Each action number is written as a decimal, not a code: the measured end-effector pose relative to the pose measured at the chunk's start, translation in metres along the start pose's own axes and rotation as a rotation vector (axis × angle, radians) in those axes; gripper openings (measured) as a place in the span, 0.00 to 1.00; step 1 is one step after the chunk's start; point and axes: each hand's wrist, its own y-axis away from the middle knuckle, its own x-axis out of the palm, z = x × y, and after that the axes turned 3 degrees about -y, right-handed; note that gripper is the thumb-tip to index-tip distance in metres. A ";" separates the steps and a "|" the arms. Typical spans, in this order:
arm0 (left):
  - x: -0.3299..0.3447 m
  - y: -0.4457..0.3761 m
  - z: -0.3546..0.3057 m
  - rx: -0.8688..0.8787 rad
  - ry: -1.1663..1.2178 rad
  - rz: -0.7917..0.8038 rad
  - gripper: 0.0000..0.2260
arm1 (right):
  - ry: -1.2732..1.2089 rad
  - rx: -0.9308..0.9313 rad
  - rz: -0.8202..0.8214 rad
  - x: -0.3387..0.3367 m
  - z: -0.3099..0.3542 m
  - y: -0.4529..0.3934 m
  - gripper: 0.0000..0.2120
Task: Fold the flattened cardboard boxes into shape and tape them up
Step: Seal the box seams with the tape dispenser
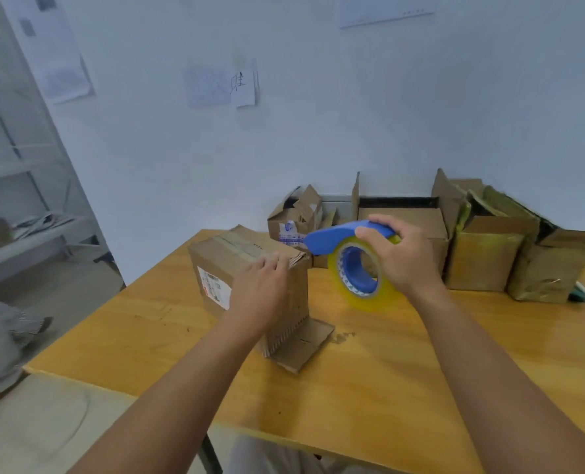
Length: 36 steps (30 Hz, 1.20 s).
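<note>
The right hand (pixel 402 258) is curled around the blue plastic handle of a tape dispenser (pixel 352 258), fingers over the top and thumb toward the person, holding it in the air just beside the box. The dispenser carries a thick roll of clear yellowish tape (pixel 363 295) on a blue hub, and its blue nose points at the top right corner of the cardboard box (pixel 240 265). The left hand (pixel 262 289) lies against the near side of this box with the fingers reaching up to the top edge; they look rather straight and pressing, though the view of the fingertips is not sharp.

The box stands upright near the middle of a wooden table (pixel 369 388), whose top is smooth, orange-yellow and a little scuffed. The cardboard is brown and worn, with old tape along the top seam, a white label (pixel 214 289) on the left face, and one bottom flap (pixel 303 347) lying flat on the table toward the person.

Along the far edge of the table, against a pale blue-white wall (pixel 318 131), stands a row of other boxes (pixel 482 254), some open with flaps up, some shiny with tape. Sheets of paper (pixel 221 83) hang on the wall. On the left is a metal shelf rack (pixel 17 159), blurred.
</note>
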 end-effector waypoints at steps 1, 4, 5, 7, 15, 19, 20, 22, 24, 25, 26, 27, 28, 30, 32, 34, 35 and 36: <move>0.002 0.001 0.003 -0.002 -0.013 0.005 0.24 | -0.009 -0.001 -0.004 0.003 0.001 0.000 0.12; 0.003 0.006 0.002 -0.002 -0.047 0.032 0.27 | -0.025 -0.007 -0.017 0.011 0.004 0.000 0.10; 0.003 0.006 0.001 0.012 -0.047 0.026 0.27 | -0.031 -0.007 -0.020 0.012 0.004 0.001 0.11; 0.002 0.007 0.007 0.038 -0.031 -0.001 0.25 | -0.042 -0.018 -0.024 0.016 0.005 0.001 0.11; 0.005 0.022 0.056 0.070 -0.012 0.014 0.29 | -0.161 -0.052 0.010 0.043 0.025 -0.010 0.12; 0.005 0.021 0.080 0.099 0.027 0.001 0.25 | -0.240 -0.056 0.063 0.064 0.034 -0.012 0.11; 0.007 0.021 0.088 0.097 0.024 0.018 0.26 | -0.261 -0.057 0.078 0.068 0.036 -0.013 0.12; 0.012 0.023 0.100 0.071 0.010 0.048 0.29 | -0.295 -0.064 0.103 0.077 0.039 -0.015 0.13; 0.015 0.025 0.105 0.060 0.029 0.009 0.29 | -0.319 -0.074 0.133 0.086 0.042 -0.017 0.13; 0.015 0.026 0.106 0.075 0.045 -0.018 0.28 | -0.321 -0.077 0.152 0.090 0.043 -0.019 0.12; 0.017 0.027 0.107 0.090 0.064 -0.047 0.26 | -0.319 -0.080 0.175 0.094 0.045 -0.021 0.12; 0.019 0.026 0.110 0.095 0.088 -0.074 0.25 | -0.319 -0.082 0.199 0.099 0.047 -0.023 0.12; 0.021 0.026 0.113 0.089 0.118 -0.087 0.24 | -0.323 -0.085 0.220 0.103 0.048 -0.025 0.12; 0.028 0.026 0.119 0.079 0.166 -0.081 0.23 | -0.325 -0.086 0.249 0.112 0.050 -0.030 0.11; 0.032 0.027 0.123 0.076 0.209 -0.087 0.22 | -0.312 -0.079 0.274 0.119 0.049 -0.036 0.11; 0.033 0.026 0.124 0.081 0.261 -0.143 0.20 | -0.319 -0.061 0.276 0.127 0.048 -0.040 0.12; 0.034 0.026 0.123 0.066 0.292 -0.174 0.18 | -0.331 -0.055 0.270 0.130 0.049 -0.042 0.13; 0.036 0.025 0.123 0.040 0.326 -0.197 0.17 | -0.341 -0.055 0.264 0.134 0.050 -0.044 0.13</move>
